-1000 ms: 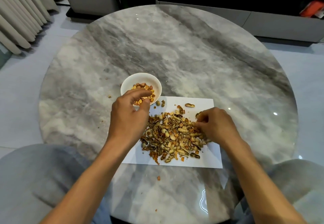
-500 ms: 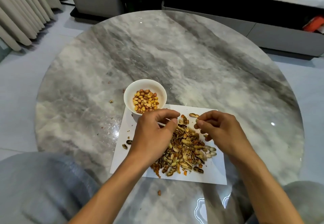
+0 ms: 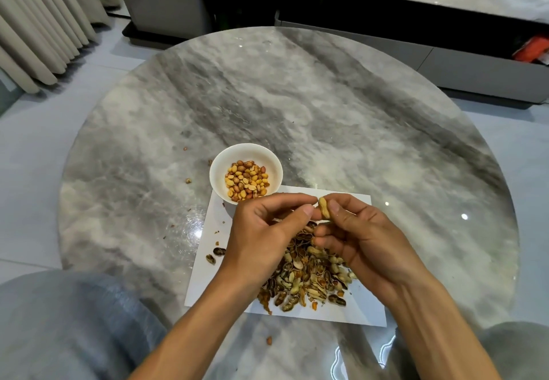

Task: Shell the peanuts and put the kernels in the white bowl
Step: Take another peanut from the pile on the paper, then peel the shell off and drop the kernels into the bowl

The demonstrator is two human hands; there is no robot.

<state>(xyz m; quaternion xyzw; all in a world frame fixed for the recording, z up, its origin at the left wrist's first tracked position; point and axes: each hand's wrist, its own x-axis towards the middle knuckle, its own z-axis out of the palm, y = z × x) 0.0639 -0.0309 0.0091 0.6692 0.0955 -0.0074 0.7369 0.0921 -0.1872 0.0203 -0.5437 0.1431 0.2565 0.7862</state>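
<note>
From the head camera, both hands have lifted off the heap of split shells (image 3: 309, 278): the left hand (image 3: 261, 237) and right hand (image 3: 365, 240) now pinch one tan unshelled peanut (image 3: 324, 208) together above the white paper sheet (image 3: 214, 263). Half a second ago they were apart. The round white bowl (image 3: 264, 156) of kernels (image 3: 246, 183) sits just beyond the left hand on the grey marble table (image 3: 326, 112).

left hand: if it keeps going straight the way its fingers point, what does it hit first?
Likely the peanut, pinched by the right hand; the left hand fingertips already meet it. The right hand lies just past it. Depth unclear.

Bare marble table (image 3: 341, 118) beyond white bowl (image 3: 219, 168); shell heap (image 3: 312, 278) crowding paper sheet (image 3: 214, 260).
</note>
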